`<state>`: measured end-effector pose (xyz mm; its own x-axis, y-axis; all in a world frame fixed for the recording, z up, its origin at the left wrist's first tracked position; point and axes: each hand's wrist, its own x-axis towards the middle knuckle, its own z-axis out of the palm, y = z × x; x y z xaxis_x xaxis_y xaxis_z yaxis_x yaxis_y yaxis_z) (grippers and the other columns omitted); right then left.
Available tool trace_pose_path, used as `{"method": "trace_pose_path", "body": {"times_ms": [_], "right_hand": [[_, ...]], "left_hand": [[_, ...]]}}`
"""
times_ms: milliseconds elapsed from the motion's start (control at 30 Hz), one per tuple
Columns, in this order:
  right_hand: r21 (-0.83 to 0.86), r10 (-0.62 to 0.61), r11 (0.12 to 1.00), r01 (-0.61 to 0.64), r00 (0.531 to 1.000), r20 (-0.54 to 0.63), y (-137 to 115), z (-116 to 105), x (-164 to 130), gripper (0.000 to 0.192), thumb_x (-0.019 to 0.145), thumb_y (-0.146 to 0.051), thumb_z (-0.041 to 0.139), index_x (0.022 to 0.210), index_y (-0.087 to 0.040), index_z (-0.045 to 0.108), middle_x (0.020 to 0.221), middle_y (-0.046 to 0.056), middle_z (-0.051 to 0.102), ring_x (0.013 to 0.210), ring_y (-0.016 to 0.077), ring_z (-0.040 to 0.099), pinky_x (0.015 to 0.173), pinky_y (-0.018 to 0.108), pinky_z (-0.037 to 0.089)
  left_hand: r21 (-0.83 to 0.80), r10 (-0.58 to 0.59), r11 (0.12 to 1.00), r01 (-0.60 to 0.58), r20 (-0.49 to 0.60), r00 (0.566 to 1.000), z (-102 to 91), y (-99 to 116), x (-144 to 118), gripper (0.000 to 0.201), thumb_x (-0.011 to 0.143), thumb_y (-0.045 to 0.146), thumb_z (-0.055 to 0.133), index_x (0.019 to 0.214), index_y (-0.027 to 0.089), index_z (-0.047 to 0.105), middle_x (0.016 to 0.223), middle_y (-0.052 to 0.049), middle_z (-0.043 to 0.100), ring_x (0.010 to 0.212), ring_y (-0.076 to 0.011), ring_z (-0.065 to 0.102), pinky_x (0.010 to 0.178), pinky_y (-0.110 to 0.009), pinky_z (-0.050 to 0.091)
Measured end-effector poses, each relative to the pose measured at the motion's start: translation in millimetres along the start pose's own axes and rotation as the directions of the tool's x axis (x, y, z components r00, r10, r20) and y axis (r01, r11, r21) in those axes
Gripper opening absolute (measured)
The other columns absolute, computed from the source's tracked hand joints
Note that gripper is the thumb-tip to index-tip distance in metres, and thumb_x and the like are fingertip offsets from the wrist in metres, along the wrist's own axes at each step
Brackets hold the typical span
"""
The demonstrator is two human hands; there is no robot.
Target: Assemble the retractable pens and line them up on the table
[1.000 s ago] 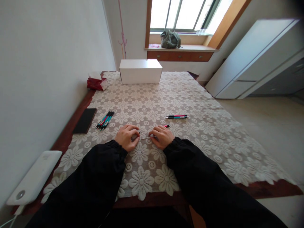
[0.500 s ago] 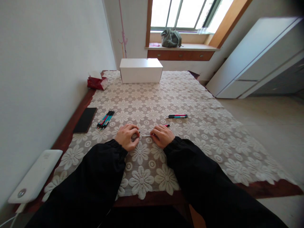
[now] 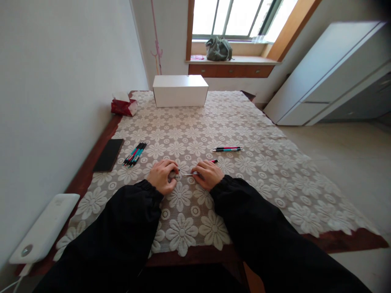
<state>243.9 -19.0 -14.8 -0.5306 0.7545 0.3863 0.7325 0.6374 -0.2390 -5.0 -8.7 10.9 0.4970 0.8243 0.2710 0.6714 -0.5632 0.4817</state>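
Observation:
My left hand [image 3: 162, 176] rests on the lace cloth, fingers curled together; a small dark tip shows at its fingertips, and the rest of what it holds is hidden. Facing it, my right hand [image 3: 208, 174] pinches a thin pale rod [image 3: 187, 175], which looks like a pen refill and points toward the left hand. Just behind the right hand's knuckles, the pink and black end of a pen part [image 3: 214, 161] sticks out; whether the hand touches it I cannot tell. Two pens [image 3: 227, 149] lie side by side farther back, to the right.
Several pens [image 3: 135, 154] lie bunched at left, beside a dark flat tablet-like slab [image 3: 108, 155]. A white device with a cable [image 3: 45, 228] sits at the near left edge. A white box [image 3: 180, 91] and a red tissue pack [image 3: 124, 107] stand at the back of the table [image 3: 195, 256].
My right fingers have shifted slightly along the thin rod. Otherwise the hands keep almost the same places, and the whole view has moved a little.

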Motion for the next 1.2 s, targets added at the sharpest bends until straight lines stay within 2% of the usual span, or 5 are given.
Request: {"method": "trace_pose_path", "body": {"times_ms": [300,600,800,1067,1200], "right_hand": [[0.029,0.003,1.0,-0.003,1.0,-0.01,2,2,-1,0.011,0.093,-0.024,0.059,0.096,-0.021,0.07,0.091,0.006,0.065,0.088,0.0224,0.057,0.084,0.036,0.044],[0.033,0.01,0.999,-0.01,1.0,0.004,1,2,0,0.011,0.091,-0.022,0.06,0.095,-0.021,0.07,0.09,0.006,0.065,0.087,0.0222,0.056,0.084,0.036,0.044],[0.038,-0.001,0.999,0.001,1.0,0.0,3,2,1,0.01,0.092,-0.022,0.06,0.093,-0.021,0.07,0.091,0.007,0.066,0.087,0.0221,0.056,0.084,0.036,0.045],[0.036,-0.009,0.999,0.009,1.0,-0.015,4,3,1,0.013,0.095,-0.025,0.059,0.084,-0.021,0.067,0.086,0.006,0.065,0.084,0.0212,0.055,0.08,0.035,0.044],[0.016,-0.017,1.0,0.017,1.0,-0.019,1,1,1,0.014,0.096,-0.025,0.057,0.086,-0.021,0.066,0.087,0.006,0.065,0.085,0.0216,0.054,0.081,0.035,0.042]], "left_hand": [[-0.004,-0.039,0.999,0.039,-0.089,0.995,1.1,-3,1,0.032,0.056,0.001,0.054,0.079,0.023,0.054,0.096,-0.005,0.066,0.104,-0.0269,0.059,0.094,-0.043,0.049],[0.004,-0.053,0.999,0.054,-0.119,0.992,1.1,-4,1,0.019,0.066,0.004,0.054,0.07,0.022,0.055,0.08,-0.004,0.065,0.09,-0.0242,0.059,0.084,-0.039,0.05],[-0.004,-0.042,0.999,0.041,-0.127,0.991,2.2,-4,1,0.022,0.067,0.004,0.056,0.075,0.023,0.064,0.088,-0.004,0.069,0.097,-0.0252,0.06,0.09,-0.04,0.051],[0.091,0.011,0.996,-0.008,-0.033,0.999,1.2,4,-1,0.011,0.074,0.025,0.072,0.085,0.024,0.072,0.111,-0.006,0.07,0.113,-0.0306,0.056,0.098,-0.049,0.046],[0.131,0.027,0.991,-0.024,-0.025,0.999,-0.7,7,-2,0.009,0.074,0.026,0.074,0.083,0.025,0.074,0.115,-0.005,0.07,0.117,-0.0322,0.054,0.1,-0.051,0.044]]}}
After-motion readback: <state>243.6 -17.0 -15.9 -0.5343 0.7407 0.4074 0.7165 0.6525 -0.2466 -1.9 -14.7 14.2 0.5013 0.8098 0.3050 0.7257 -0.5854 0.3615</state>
